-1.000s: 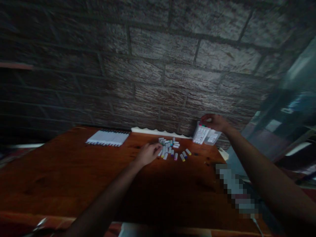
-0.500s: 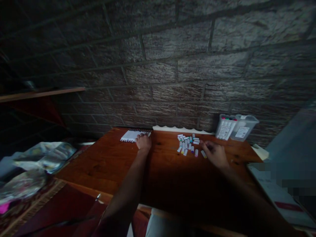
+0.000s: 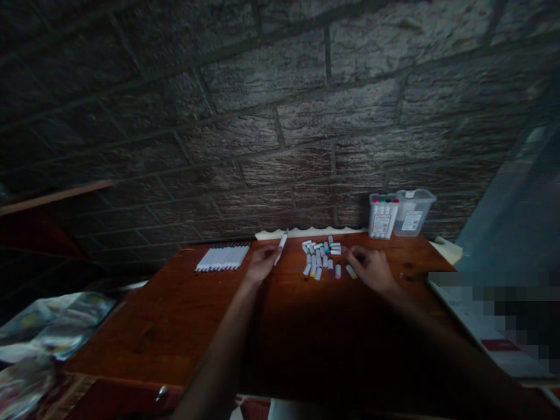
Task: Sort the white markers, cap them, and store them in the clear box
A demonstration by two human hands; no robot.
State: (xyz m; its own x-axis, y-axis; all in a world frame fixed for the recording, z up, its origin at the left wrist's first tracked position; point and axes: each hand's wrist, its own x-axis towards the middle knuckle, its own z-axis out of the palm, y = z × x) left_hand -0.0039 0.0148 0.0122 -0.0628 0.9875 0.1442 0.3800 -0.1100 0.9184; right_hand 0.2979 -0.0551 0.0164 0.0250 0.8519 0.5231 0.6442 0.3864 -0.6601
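My left hand [image 3: 261, 263] is closed on a white marker [image 3: 282, 247], which stands tilted with its dark end up. To its left lies a tidy row of white markers [image 3: 223, 257] without caps, side by side on the wooden table. My right hand [image 3: 371, 267] is closed in a pinch at the right side of a loose pile of marker caps [image 3: 318, 256]. The caps are white with coloured ends. Whatever may be between the right fingertips is too small to make out. A cap with a yellow end [image 3: 351, 272] lies just below those fingers.
A clear plastic case of capped markers [image 3: 382, 218] and a second clear case [image 3: 413, 214] stand at the back right against the brick wall. A wavy white strip [image 3: 312, 233] runs along the table's back edge. Crumpled plastic bags [image 3: 56, 326] lie off to the left.
My left hand has lifted a marker from the row and brought it right, towards the caps. My right hand stays beside the pile. The view has shifted slightly.
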